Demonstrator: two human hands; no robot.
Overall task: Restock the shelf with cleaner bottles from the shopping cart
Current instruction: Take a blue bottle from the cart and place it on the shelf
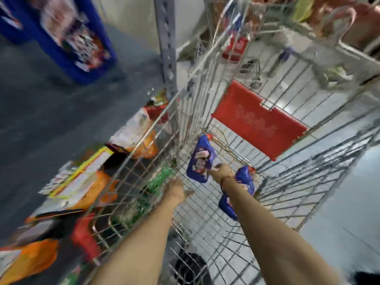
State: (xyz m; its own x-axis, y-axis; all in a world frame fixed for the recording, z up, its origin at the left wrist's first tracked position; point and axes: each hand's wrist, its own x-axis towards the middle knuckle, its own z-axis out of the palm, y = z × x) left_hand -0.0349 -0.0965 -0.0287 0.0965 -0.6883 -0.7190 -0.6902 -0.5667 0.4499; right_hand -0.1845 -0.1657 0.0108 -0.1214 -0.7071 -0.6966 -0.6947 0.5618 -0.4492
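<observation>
The frame is blurred by motion. A wire shopping cart (205,95) fills the middle and right. On its mesh floor lies a blue cleaner bottle with a red cap (200,159), and my right hand (221,171) touches its lower edge, fingers curled against it. A second blue bottle (244,177) lies just right of my wrist, and a third (227,206) shows partly under my right forearm. My left hand (176,191) rests on the cart's left wire wall, fingers over the rim.
A red plastic seat flap (259,120) hangs at the cart's far end. Left of the cart, low shelving holds orange, white and green packages (82,182). A grey perforated shelf upright (166,44) rises behind. Blue packs (78,38) stand far left.
</observation>
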